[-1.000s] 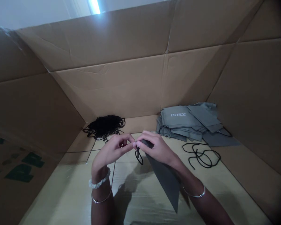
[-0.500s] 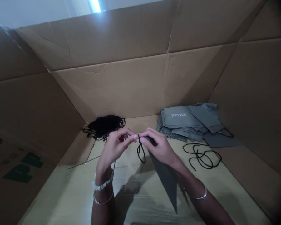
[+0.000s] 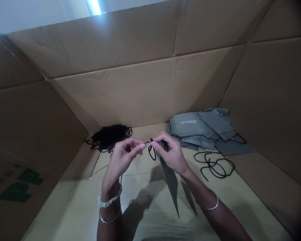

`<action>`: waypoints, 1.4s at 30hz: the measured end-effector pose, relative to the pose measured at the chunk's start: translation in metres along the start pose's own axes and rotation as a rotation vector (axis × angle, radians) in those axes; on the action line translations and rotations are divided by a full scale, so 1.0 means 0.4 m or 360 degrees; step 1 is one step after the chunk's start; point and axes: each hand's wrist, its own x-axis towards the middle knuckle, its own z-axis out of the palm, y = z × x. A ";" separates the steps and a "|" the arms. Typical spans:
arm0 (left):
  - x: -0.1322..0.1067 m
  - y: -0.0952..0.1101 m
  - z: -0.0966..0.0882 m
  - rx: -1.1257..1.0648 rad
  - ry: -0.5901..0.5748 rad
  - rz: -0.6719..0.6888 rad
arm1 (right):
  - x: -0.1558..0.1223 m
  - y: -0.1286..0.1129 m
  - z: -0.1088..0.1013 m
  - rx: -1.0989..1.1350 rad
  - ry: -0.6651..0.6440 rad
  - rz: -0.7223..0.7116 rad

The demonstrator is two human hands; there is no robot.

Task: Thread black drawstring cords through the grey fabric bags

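My left hand (image 3: 126,154) is closed, thumb and forefinger pinching a small thin metal tool (image 3: 147,142) with a red bit at the fingertips; its exact kind is too small to make out. My right hand (image 3: 169,152) pinches the top corner of a grey fabric bag (image 3: 171,184), which hangs edge-on below the fingers. A loop of black cord (image 3: 152,153) dangles from that corner, between the two hands. The metal tip meets the black cord at my right fingertips.
Behind my left hand lies a heap of black cords (image 3: 110,136). Stacked grey bags printed INTEX (image 3: 190,129) lie at the back right, with a loose black cord (image 3: 213,165) in front. Cardboard walls (image 3: 115,90) surround the yellowish work surface (image 3: 72,201).
My hands have drawn slightly apart, and the red bit and metal tip now show between them. The cord loop has risen a little, and the bag has turned narrower to view.
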 end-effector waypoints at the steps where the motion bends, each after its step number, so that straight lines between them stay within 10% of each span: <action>1: -0.001 0.005 0.004 -0.0017 0.0009 0.0017 | 0.001 0.000 -0.001 -0.0017 0.0021 -0.0041; 14: -0.001 -0.004 0.123 -0.0241 0.0398 0.0187 | 0.001 -0.007 0.008 0.0054 0.0226 0.0137; 28: 0.016 -0.007 0.132 -0.0505 0.0478 0.0183 | -0.003 -0.008 -0.002 -0.0473 0.0190 -0.0356; 42: -0.033 0.020 0.085 -0.0122 0.0659 0.0294 | 0.001 -0.021 -0.011 -0.0114 -0.0213 -0.0288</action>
